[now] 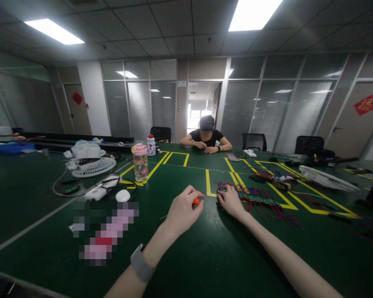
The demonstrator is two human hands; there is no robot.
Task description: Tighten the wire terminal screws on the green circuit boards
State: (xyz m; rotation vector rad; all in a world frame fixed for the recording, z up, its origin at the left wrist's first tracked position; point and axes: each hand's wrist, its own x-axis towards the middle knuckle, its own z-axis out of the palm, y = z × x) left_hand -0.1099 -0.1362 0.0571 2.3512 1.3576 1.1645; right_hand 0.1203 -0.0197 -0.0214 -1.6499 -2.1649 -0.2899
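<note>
My left hand (186,209), with a grey watch on its wrist, is curled round a small orange object (195,202) above the green table (205,256). A thin dark rod shows just left of that hand. My right hand (230,200) rests on the left end of a row of green circuit boards (261,198) with red and blue wires. Its fingers are bent down onto the boards, and whether they grip one is hidden.
A pink-lidded bottle (140,163), a white earphone case (123,195), a white adapter (102,187) and a white fan (93,165) stand left. Across the table sits a person (207,138). Another fan cover (326,178) lies right, beside yellow tape outlines.
</note>
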